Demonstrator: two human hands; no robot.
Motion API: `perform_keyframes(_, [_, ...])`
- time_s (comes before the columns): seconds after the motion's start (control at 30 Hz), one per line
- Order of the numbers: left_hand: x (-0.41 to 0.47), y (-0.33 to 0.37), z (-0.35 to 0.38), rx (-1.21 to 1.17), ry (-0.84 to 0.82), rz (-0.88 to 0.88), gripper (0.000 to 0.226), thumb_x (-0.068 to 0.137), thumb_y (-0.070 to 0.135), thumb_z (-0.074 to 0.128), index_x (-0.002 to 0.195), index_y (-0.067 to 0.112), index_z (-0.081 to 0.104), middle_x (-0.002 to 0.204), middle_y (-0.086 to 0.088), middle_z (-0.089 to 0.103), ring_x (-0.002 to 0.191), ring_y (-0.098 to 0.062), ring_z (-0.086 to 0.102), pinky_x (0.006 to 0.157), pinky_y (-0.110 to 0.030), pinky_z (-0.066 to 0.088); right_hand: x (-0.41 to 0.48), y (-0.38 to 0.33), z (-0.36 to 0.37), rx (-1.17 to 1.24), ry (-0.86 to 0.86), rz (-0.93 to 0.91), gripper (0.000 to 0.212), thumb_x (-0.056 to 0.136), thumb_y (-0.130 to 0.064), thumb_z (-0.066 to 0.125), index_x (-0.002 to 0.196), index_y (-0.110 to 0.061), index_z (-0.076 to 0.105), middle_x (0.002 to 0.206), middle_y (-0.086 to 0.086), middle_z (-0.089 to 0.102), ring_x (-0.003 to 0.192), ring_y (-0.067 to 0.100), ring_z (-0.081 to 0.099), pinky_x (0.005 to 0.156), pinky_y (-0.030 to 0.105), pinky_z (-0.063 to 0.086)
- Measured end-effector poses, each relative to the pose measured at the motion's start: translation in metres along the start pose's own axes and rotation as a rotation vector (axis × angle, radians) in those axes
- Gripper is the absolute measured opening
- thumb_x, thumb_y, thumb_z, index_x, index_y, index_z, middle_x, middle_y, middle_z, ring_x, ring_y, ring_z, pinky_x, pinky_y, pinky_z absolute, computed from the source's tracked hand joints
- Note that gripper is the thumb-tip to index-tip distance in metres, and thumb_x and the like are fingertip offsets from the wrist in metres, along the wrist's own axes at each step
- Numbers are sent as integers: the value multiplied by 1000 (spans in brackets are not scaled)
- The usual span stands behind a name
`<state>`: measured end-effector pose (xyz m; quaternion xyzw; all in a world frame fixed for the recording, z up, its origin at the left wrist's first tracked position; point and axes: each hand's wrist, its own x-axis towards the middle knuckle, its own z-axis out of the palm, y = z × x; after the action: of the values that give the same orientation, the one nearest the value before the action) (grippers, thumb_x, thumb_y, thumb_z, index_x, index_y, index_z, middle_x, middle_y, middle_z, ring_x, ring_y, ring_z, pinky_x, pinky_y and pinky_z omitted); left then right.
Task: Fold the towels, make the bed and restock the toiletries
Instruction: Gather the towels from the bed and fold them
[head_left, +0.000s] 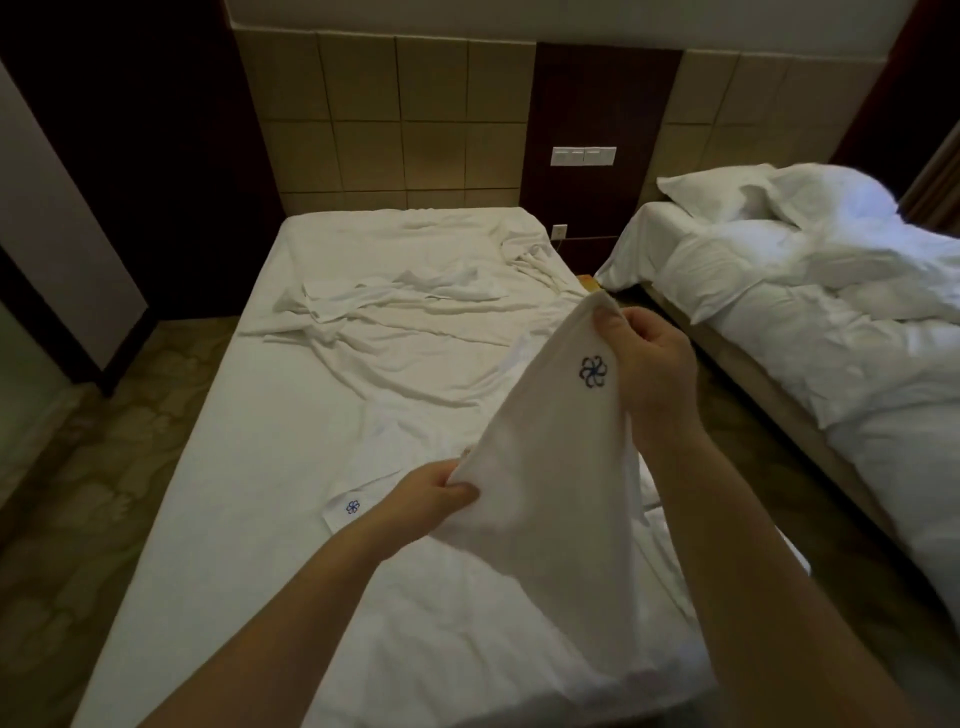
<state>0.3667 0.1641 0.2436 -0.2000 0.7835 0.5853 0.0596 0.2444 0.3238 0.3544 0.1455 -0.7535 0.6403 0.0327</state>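
My left hand (441, 488) and right hand (647, 358) pinch a white sheet (550, 467) with a blue flower logo (592, 371) above the bed (291, 467).

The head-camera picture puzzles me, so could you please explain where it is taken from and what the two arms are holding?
There is no machine: a person wears one wide-angle camera on the head, looking forward and down, so the two bare arms are their own. The left hand and right hand each pinch an edge of a white cloth with a dark blue flower emblem, held up above the near white-sheeted bed. A rumpled white sheet lies on that bed. To the right stands a second bed with white pillows.
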Motion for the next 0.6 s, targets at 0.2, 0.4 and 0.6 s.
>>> perform_keyframes(0.2, [-3, -13, 7, -165, 203, -67, 22, 94, 24, 57, 81, 6, 61, 71, -6, 58, 61, -17, 53, 55, -21, 47, 8, 14, -37, -160, 95, -5, 19, 96, -31, 52, 91, -17, 62, 82, -1, 62, 76, 15, 59, 63, 23, 46])
perform_keyframes(0.4, [-24, 45, 0, -302, 185, -3, 37, 95, 37, 52, 80, 5, 64, 54, 0, 51, 42, -9, 45, 42, -18, 38, -9, 49, -31, -395, -9, 42, 20, 98, -30, 47, 87, -14, 54, 73, -9, 51, 75, 13, 50, 64, 25, 37])
perform_keyframes(0.6, [-33, 78, 22, -161, 296, 119, 28, 96, 24, 52, 86, 0, 61, 79, -16, 57, 64, -19, 55, 57, -22, 49, -60, 35, 9, -290, 32, -118, 18, 92, -26, 57, 74, -23, 57, 66, -13, 56, 64, 5, 51, 60, 19, 39])
